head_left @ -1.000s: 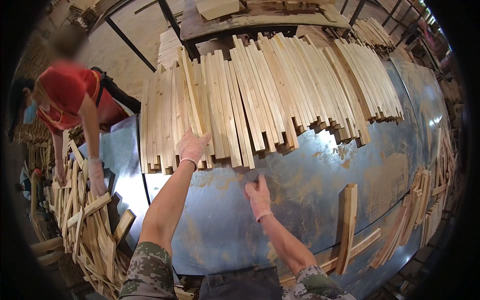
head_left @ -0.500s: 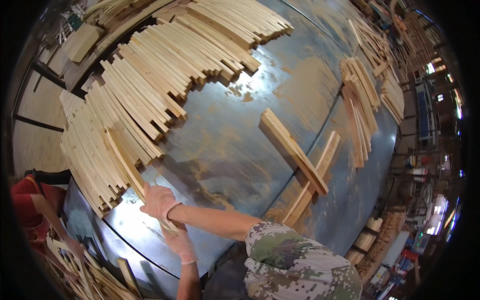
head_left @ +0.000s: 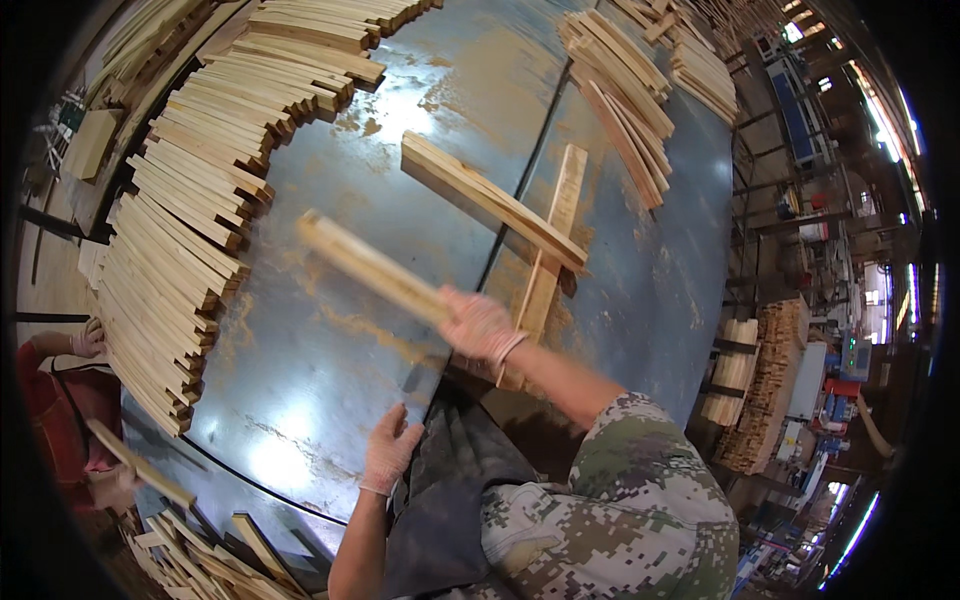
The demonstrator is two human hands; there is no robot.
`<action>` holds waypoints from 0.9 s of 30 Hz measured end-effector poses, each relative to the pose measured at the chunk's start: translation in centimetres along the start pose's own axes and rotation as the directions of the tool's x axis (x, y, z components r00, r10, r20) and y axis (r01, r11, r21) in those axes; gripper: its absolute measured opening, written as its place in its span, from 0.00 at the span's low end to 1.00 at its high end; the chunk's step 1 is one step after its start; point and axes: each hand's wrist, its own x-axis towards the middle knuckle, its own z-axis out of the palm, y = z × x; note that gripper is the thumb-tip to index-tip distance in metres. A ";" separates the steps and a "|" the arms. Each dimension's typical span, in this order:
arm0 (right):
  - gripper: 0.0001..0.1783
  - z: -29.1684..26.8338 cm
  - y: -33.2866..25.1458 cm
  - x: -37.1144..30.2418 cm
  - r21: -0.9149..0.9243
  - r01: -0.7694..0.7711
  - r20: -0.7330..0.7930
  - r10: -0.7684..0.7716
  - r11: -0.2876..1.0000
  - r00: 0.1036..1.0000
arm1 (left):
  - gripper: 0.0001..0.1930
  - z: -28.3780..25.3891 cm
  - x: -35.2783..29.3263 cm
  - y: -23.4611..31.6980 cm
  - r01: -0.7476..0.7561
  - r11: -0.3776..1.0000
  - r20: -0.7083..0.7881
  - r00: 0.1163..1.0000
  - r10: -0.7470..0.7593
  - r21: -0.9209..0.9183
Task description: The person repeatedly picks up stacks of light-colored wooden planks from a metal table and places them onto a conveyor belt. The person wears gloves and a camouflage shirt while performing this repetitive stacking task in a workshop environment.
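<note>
1. Currently, the gloved right hand [head_left: 478, 325] is gripping a narrow wooden strip [head_left: 370, 265], whose straight, squared form is blurring toward its free end.
2. The wooden strip is stretching over the sheet-metal table [head_left: 320, 390], whose smooth, bluish-grey surface is reflecting light between dusty tan streaks.
3. Its long axis is running slantwise, the free end pointing up and left toward a row of pale strips [head_left: 185, 200] that are lying side by side, their ends forming a jagged edge.
4. The left hand [head_left: 390, 455], also gloved, is holding nothing; its fingers are curling loosely beside the table's near edge.
5. Beyond the right hand, a thick, squared bar [head_left: 485, 195] is lying across a flatter board [head_left: 541, 290], roughly paralleling the wooden strip.
</note>
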 end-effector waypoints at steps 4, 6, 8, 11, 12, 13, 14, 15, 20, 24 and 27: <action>0.18 -7.6 4.2 1.2 -0.094 -0.280 0.100 0.289 0.956 0.952 | 0.34 1.2 -0.3 -0.3 -0.022 1.000 -0.015 1.000 0.022 0.008; 0.19 -9.0 6.9 2.6 -0.187 -0.304 0.068 0.321 0.934 0.945 | 0.32 2.5 -0.3 1.3 -0.032 0.992 0.011 0.999 0.031 0.122; 0.24 -7.1 11.5 4.0 -0.416 -0.228 -0.155 0.178 0.881 0.972 | 0.28 5.2 0.8 0.3 0.030 0.988 0.153 0.987 -0.054 0.154; 0.34 -7.2 12.7 5.2 -0.457 -0.188 -0.112 0.154 0.869 0.982 | 0.29 10.2 2.0 0.3 -0.064 0.986 0.202 0.979 0.031 0.155; 0.35 -7.0 13.8 5.1 -0.467 -0.158 -0.140 0.104 0.870 0.985 | 0.30 11.9 2.7 0.5 -0.072 0.981 0.232 0.972 0.029 0.180; 0.39 -7.1 14.3 5.2 -0.490 -0.161 -0.114 0.120 0.857 0.986 | 0.24 14.5 3.6 -1.2 -0.093 0.987 0.151 0.986 0.072 0.130; 0.39 -7.4 14.7 5.6 -0.489 -0.152 -0.121 0.106 0.859 0.987 | 0.14 15.8 4.8 -0.4 0.222 0.962 0.348 0.924 -0.156 -0.157; 0.40 -8.1 14.4 5.5 -0.485 -0.147 -0.126 0.098 0.862 0.987 | 0.11 17.3 5.7 -0.3 0.425 0.816 0.433 0.868 -0.244 -0.392; 0.44 -8.5 15.3 6.4 -0.533 -0.112 -0.090 0.075 0.839 0.993 | 0.24 24.3 10.6 0.3 0.700 0.361 0.425 0.681 -0.597 -0.616; 0.57 -7.3 15.5 8.3 -0.562 -0.160 -0.363 -0.068 0.812 0.929 | 0.31 25.2 11.0 -1.2 0.648 0.407 0.408 0.741 -0.533 -0.644; 0.62 -8.4 13.6 11.5 -0.452 -0.312 -0.121 0.290 0.836 0.949 | 0.28 25.4 12.1 -1.6 0.673 0.339 0.432 0.706 -0.561 -0.658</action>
